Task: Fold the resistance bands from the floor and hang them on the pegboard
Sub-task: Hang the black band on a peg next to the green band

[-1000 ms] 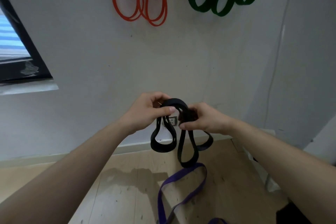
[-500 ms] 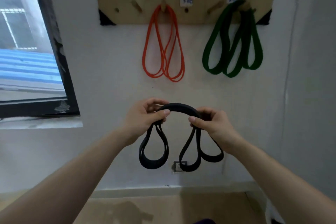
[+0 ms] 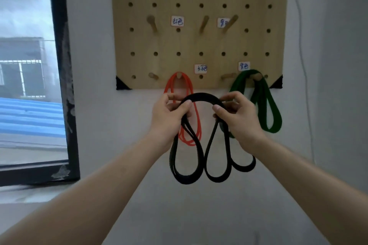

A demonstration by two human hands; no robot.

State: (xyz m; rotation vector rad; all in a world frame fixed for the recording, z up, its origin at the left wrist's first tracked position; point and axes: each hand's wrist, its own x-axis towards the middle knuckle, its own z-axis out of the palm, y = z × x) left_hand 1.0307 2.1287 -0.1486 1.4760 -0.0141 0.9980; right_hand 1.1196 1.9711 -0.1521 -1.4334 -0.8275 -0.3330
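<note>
A folded black resistance band (image 3: 201,98) arches between my two hands, and its loops hang down below them. My left hand (image 3: 168,117) pinches its left side and my right hand (image 3: 238,117) pinches its right side. Both are raised in front of the wall just below the wooden pegboard (image 3: 199,45). An orange band (image 3: 196,123) hangs from a bottom peg behind my left hand. A green band (image 3: 270,109) hangs from a bottom-right peg behind my right hand.
Several bare wooden pegs stick out of the board, such as the peg (image 3: 204,24) in the middle row, with small handwritten labels (image 3: 177,21) beside them. A black-framed window (image 3: 59,65) is on the left. A thin white cable (image 3: 304,65) runs down the wall at right.
My view has tilted up from the floor to the pegboard. Both hands have lifted the black band higher and spread it into an arch; the purple band on the floor has left the view.
</note>
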